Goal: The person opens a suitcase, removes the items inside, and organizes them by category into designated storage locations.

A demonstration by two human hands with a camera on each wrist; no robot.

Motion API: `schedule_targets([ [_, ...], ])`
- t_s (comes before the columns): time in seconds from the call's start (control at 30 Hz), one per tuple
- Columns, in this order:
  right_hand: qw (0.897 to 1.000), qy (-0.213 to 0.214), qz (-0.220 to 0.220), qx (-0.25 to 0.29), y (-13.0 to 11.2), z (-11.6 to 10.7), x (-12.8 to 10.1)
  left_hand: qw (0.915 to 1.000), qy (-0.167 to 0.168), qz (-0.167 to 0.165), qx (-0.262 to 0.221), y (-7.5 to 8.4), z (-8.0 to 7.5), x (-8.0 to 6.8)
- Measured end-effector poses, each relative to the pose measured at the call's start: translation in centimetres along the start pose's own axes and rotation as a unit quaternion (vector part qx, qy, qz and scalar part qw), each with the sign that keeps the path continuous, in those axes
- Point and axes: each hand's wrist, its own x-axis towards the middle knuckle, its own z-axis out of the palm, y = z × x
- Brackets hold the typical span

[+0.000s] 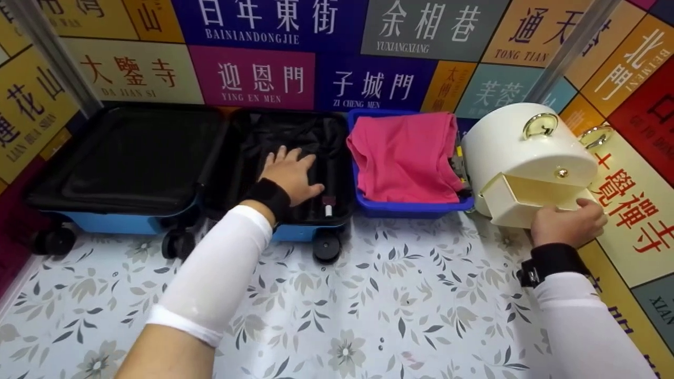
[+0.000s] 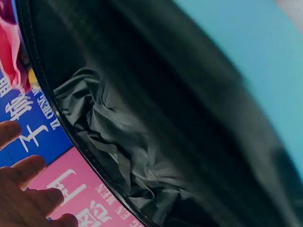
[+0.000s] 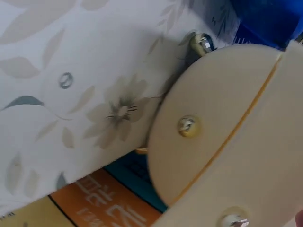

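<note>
My left hand [image 1: 289, 176] spreads its fingers above the right half of an open suitcase [image 1: 334, 158], with a crumpled black lining [image 2: 118, 127] inside. It holds nothing; whether it touches the lining I cannot tell. On the right stands a rounded white box [image 1: 511, 131] with gold-coloured handles and knobs. One drawer [image 1: 508, 208] of it is pulled out. My right hand [image 1: 571, 223] grips that drawer's front edge with curled fingers. In the right wrist view a fingertip [image 3: 299, 220] barely shows beside the drawer's front, and the rest of the hand is out of sight.
The suitcase's other half [image 1: 137, 158] lies at the left, its blue shell on black wheels. Between suitcase and box sits a blue basket [image 1: 410, 210] with pink cloth [image 1: 405, 155] and other items in it. A sign-patterned wall [image 1: 253, 79] rises behind the flowered tabletop [image 1: 368, 295].
</note>
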Motion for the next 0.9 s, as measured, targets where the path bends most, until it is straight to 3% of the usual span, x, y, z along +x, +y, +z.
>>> schedule_targets([
  [0.13, 0.999, -0.012, -0.045, 0.000, -1.7, 0.7, -1.1, 0.9993, -0.029, 0.009, 0.022, 1.4, 0.6, 1.1],
  [0.37, 0.992, -0.018, -0.120, 0.024, -4.5, 1.7, -2.9, 0.9962, -0.086, 0.001, -0.014, 2.2, 1.6, 2.1],
  [0.6, 0.981, 0.002, -0.192, 0.016, -5.3, 2.8, -3.6, 0.9860, -0.149, 0.050, 0.055, 3.4, 0.9, 2.4],
  [0.7, 0.978, -0.009, -0.206, 0.014, -5.8, 2.9, -4.1, 0.9844, -0.145, 0.061, 0.079, 3.7, 0.1, 2.7],
  [0.9, 0.975, -0.036, -0.218, 0.011, -6.8, 3.0, -5.0, 0.9876, -0.120, 0.042, 0.092, 3.4, -1.2, 3.0],
])
